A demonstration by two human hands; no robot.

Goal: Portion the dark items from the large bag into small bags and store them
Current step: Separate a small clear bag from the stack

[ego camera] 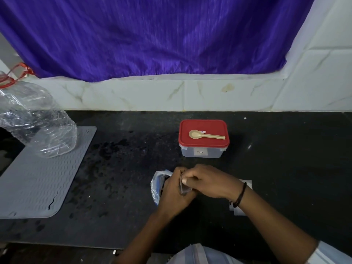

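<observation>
Far left: crumpled clear plastic bottle (36, 119) lay on a grey ribbed mat (43, 178), soft and rubbery by the look of it; red string at its neck. Countertop (122, 168) black, speckled stone.

Centre: large bag (156, 185), thin crinkly film, clear with a blue edge, lay just beside and partly under the left hand (175, 189). Dark contents barely visible. Both hands met over a small bag (183, 184): left hand's fingers curled round it, right hand (207, 182) pinching its top edge, thumb over forefinger.

Judged step: opening or sealing one small bag; which one, cannot tell. Next move would call for a fine two-handed pinch on slippery film.

Behind: clear rectangular container (202, 152) with glossy red lid (203, 133) shut, tan plastic spoon (206, 135) resting on top.

Right: flat pale small bags (245, 182) partly hidden under the right wrist.
</observation>
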